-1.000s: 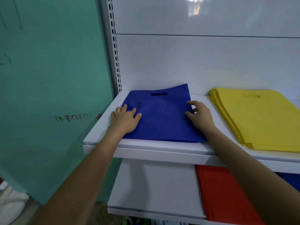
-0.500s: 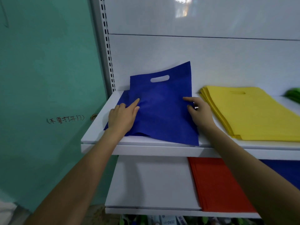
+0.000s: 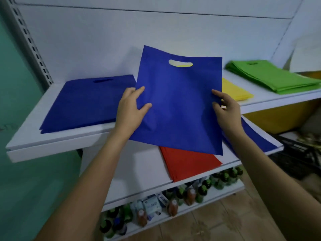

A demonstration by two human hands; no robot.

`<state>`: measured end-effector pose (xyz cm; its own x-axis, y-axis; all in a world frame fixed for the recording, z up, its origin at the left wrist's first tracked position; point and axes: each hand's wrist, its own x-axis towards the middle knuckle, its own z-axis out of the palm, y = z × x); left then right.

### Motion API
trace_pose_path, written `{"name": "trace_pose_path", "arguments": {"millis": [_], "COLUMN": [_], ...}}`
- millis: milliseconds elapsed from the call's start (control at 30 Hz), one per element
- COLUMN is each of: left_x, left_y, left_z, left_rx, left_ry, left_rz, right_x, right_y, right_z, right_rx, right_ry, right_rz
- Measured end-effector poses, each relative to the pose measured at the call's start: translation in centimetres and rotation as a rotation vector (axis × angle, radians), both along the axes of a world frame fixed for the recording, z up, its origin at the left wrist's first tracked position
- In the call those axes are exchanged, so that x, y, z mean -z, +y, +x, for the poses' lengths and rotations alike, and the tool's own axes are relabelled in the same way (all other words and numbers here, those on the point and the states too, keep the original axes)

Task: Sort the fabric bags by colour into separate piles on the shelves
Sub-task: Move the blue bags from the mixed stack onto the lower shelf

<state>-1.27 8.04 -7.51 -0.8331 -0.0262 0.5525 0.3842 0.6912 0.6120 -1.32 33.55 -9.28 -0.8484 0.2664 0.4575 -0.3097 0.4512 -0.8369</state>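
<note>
Head view. The blue bag (image 3: 178, 108) is held up off the shelves, flat face toward the camera, cut-out handle at 12 o'clock, slightly tilted. The left hand (image 3: 129, 110) pinches its 9 o'clock edge, thumb on the front. The right hand (image 3: 228, 110) pinches the 3 o'clock edge. Both are clamped on the fabric.

Outward from the bag:
- 9 o'clock: blue pile (image 3: 83, 103), flat on the upper shelf (image 3: 52, 146).
- 2 o'clock: yellow pile (image 3: 234, 91), partly hidden behind the bag. Further out the same way is the green pile (image 3: 272, 75).
- 6 o'clock: red pile (image 3: 187, 162) on the lower shelf (image 3: 139, 171).
- 4 o'clock: more blue fabric (image 3: 257, 138) on that lower shelf, mostly behind the right forearm. It is possibly a second blue stack, but that is hard to tell.

Progress, as judged: four colours already lie in separate piles, so the sorting looks well along. The held bag is not yet placed and most likely belongs on the blue pile at 9 o'clock. The lower blue fabric may still need moving up. No mixed heap is in view, so the number of bags left is unknown.
</note>
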Motion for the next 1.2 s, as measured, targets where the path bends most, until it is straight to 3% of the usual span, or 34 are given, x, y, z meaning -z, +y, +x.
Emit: {"name": "trace_pose_path", "arguments": {"millis": [333,700,933,1200], "left_x": [9.3,23.3,28.4,30.6], "left_y": [17.3,35.2,39.1,43.4], "left_z": [4.8,10.2,9.0,1.1], "left_rx": [0.226,0.256,0.226,0.194], "left_ry": [-0.109,-0.544,-0.692,-0.767], "left_rz": [0.093,0.237,0.186,0.197], "right_x": [8.9,21.0,25.7,26.8], "right_y": [17.1,35.1,39.6,43.5], "right_z": [9.0,14.8,13.0,4.8], "right_rx": [0.21,0.29,0.261,0.247], "right_ry": [-0.181,-0.571,-0.74,-0.85], "right_rz": [-0.081,-0.12,-0.078,0.032]}}
